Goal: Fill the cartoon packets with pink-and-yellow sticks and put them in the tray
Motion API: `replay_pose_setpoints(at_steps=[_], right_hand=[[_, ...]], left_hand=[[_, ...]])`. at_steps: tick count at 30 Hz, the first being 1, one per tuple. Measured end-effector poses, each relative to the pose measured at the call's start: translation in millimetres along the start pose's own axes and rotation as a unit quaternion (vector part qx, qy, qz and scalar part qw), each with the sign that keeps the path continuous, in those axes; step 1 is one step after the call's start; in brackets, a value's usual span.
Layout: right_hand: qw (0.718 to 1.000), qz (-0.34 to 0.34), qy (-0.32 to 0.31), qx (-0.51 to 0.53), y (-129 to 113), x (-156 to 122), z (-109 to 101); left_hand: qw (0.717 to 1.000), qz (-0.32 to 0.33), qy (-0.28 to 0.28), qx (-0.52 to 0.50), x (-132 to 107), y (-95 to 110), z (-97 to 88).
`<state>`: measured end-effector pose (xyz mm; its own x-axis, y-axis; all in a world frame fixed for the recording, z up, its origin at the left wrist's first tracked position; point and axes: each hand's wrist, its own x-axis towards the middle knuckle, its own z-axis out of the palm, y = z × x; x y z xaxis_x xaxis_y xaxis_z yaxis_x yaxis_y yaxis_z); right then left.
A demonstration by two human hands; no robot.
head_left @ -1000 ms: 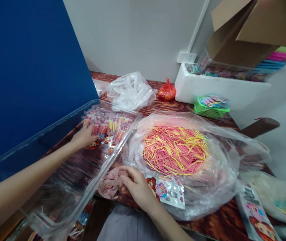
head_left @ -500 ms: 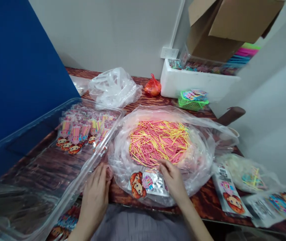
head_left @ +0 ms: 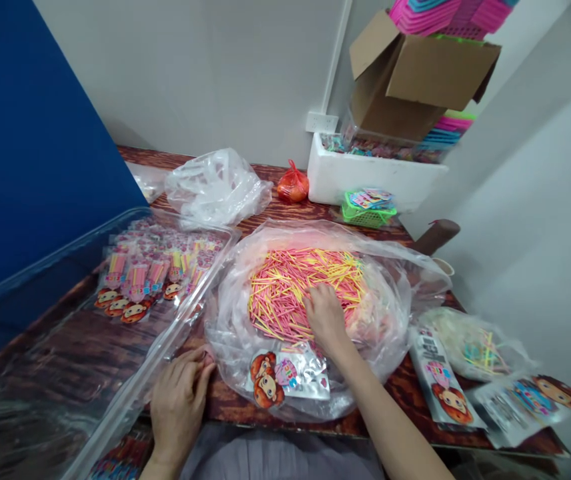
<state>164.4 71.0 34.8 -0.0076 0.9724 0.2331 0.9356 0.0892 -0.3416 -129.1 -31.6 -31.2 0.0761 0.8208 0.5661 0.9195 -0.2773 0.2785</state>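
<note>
My right hand [head_left: 326, 319] reaches into a heap of thin pink and yellow sticks [head_left: 280, 300], its fingers curled down together on them and the fingertips hidden. The heap lies in an open clear plastic bag [head_left: 230, 320]. On the bag's near edge rests a silver pouch [head_left: 310, 377] with a red-haired cartoon figure, a few stick ends showing at its upper edge. My left hand [head_left: 178, 400] is closed at the table's front edge, beside the clear plastic tub [head_left: 130, 387]. Something small and pinkish shows at its fingertips; I cannot make out what.
Filled packets [head_left: 138, 280] lie inside the tub. Behind are a crumpled plastic bag [head_left: 215, 190], a red bag [head_left: 293, 185], a green basket [head_left: 365, 212] and a white foam box [head_left: 365, 175] under a carton [head_left: 435, 73]. More pouches [head_left: 445, 387] lie at right.
My right hand has moved from the silver pouch forward into the heap of sticks. My left hand stays beside the tub, still closed. The camera view has shifted somewhat.
</note>
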Motion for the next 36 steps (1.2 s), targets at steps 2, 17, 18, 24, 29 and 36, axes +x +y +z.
replay_pose_setpoints(at_steps=[2,17,18,24,29,36], right_hand=[[0.994,0.002,-0.052,-0.099,-9.9,19.8,3.2],[0.975,0.076,-0.187,-0.093,-10.9,64.6,-6.2],[0.977,0.082,-0.18,-0.077,-7.4,66.3,-10.6],[0.973,0.12,-0.171,0.1,9.8,71.9,-23.9],[0.911,0.143,-0.219,0.319,13.4,41.6,-20.8],[0.785,0.172,-0.267,0.532,-14.0,-31.8,-0.9]], left_hand=[[1.0,-0.002,0.001,0.001,-0.1,0.8,0.2],[0.999,-0.009,-0.037,-0.036,-6.5,-6.9,3.0],[0.998,-0.01,-0.049,-0.041,-7.2,-7.8,2.1],[0.992,-0.067,-0.073,-0.073,-7.4,5.2,-15.2],[0.966,-0.139,-0.066,-0.207,14.3,35.4,-27.3],[0.772,-0.257,-0.097,-0.574,112.3,97.0,15.9]])
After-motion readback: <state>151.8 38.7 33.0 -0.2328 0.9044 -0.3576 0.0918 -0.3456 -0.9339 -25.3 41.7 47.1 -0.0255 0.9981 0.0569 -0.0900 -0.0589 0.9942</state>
